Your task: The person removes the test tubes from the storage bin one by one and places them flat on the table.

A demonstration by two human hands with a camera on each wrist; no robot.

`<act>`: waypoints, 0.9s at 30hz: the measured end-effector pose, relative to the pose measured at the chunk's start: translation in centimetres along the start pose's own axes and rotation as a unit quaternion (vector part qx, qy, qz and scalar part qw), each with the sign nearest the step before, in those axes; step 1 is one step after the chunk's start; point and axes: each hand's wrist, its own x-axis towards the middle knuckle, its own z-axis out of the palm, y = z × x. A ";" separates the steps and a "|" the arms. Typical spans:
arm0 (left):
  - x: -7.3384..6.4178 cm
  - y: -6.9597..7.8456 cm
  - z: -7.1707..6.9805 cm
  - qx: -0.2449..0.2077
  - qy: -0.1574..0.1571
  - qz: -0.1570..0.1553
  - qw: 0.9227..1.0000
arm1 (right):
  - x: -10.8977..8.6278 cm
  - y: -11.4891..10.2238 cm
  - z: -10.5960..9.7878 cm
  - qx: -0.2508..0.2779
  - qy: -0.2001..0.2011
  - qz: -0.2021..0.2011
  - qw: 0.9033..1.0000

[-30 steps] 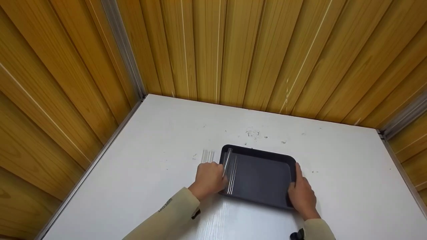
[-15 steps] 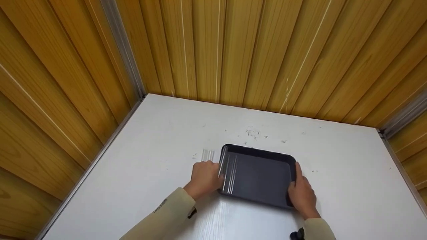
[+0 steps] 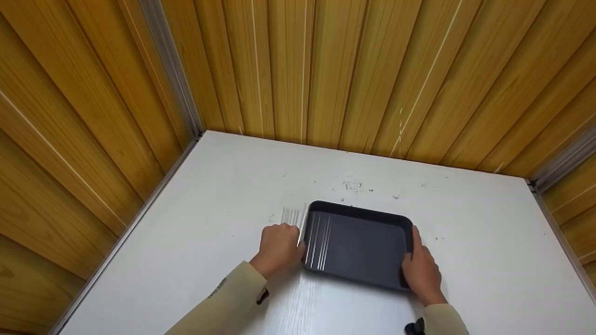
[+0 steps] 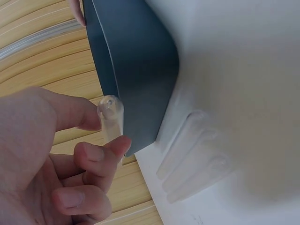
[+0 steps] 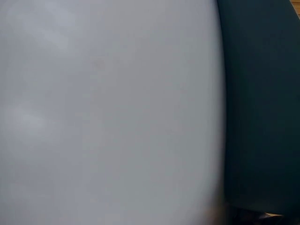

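My left hand (image 3: 278, 246) pinches a clear test tube (image 4: 111, 117) by the left wall of a dark rectangular tray (image 3: 363, 246). The tube's rounded end shows between thumb and fingers in the left wrist view. Beside that hand, three clear test tubes (image 4: 194, 157) lie side by side on the white table. Several bright lengthwise streaks, like more clear tubes, run along the left part of the tray floor. My right hand (image 3: 423, 270) grips the tray's right wall, thumb at the inner side; in the right wrist view the hand is almost wholly out of sight.
The white table (image 3: 242, 186) has dark specks and scuffs behind the tray. Wood-grain panel walls (image 3: 326, 70) close it in at the back and sides, with grey metal posts (image 3: 174, 70) at the corners.
My left hand has moved left with the test tube, from over the tray's left part to just outside its left rim. The right hand and tray have stayed in place.
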 end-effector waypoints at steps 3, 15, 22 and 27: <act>0.0 -0.3 0.1 0.000 0.000 -0.008 1.000 | 0.0 0.0 0.0 0.003 -0.001 0.000 1.000; -0.4 -1.3 0.3 0.002 0.010 -0.021 1.000 | -0.1 -0.2 -0.2 0.002 -0.005 0.005 1.000; -0.4 -1.9 0.6 -0.002 -0.004 -0.034 0.999 | -0.1 -0.1 -0.1 0.004 -0.006 0.003 1.000; -0.5 -2.3 0.8 0.001 -0.011 -0.042 0.999 | -0.1 -0.1 -0.1 0.003 -0.007 0.002 1.000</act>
